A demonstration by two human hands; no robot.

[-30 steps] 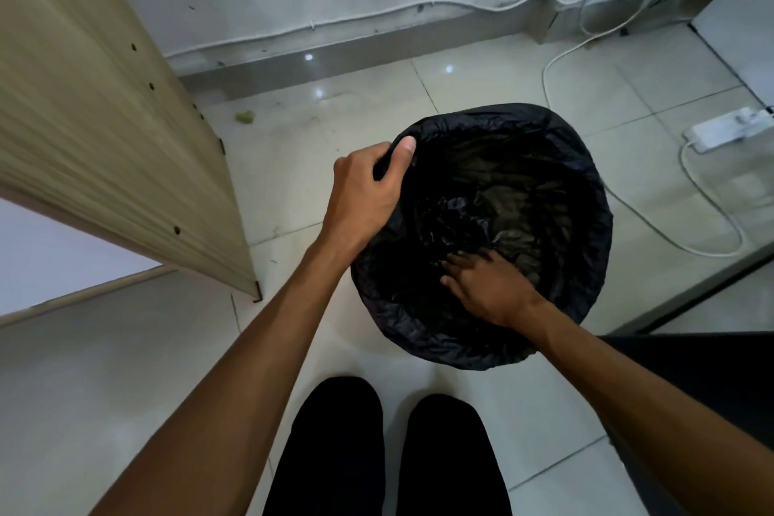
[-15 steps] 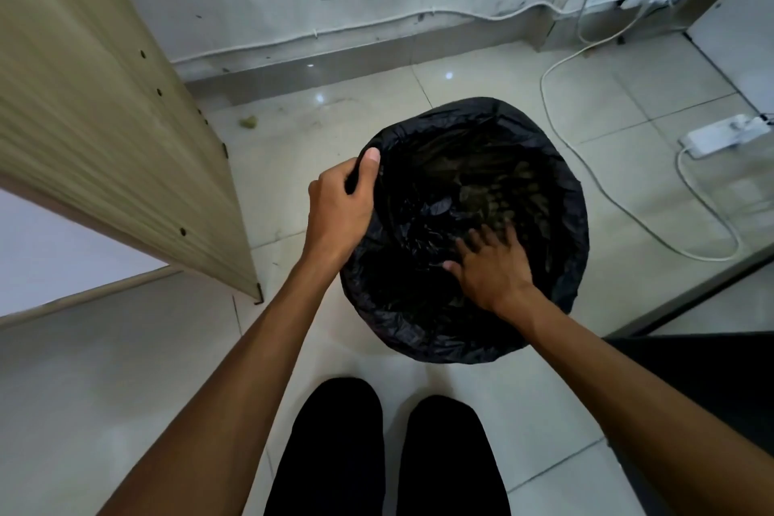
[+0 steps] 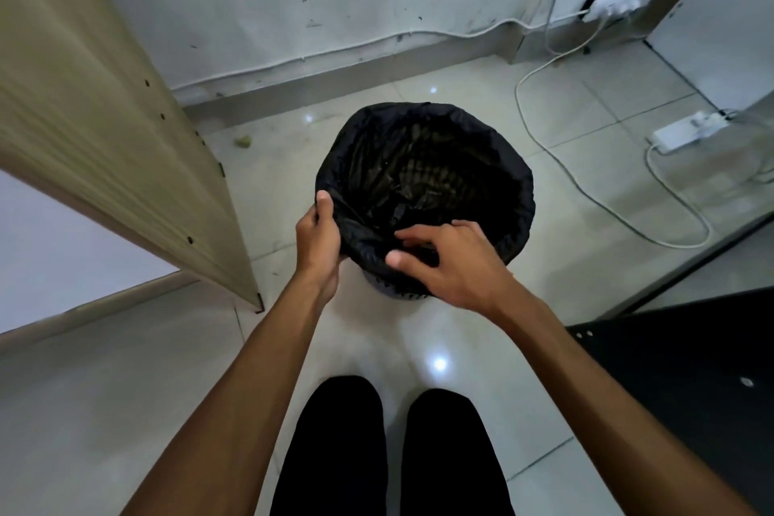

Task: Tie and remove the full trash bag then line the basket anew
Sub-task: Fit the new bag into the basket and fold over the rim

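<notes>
The left hand (image 3: pixel 317 241) pinches the black bag (image 3: pixel 494 163) at the basket (image 3: pixel 393 292) rim, and the right hand (image 3: pixel 454 262) hovers loosely curled over the near edge.

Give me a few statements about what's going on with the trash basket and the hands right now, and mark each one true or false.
1. The black bag lines the basket, folded over its rim. True.
2. The left hand grips the bag's edge at the rim's near left. True.
3. The right hand is pressed deep into the bottom of the bag. False: it is at the near rim, fingers curled at the bag's edge.
4. The bag is tied shut. False: its mouth is wide open.
5. A white power strip lies on the floor to the right of the basket. True.
</notes>
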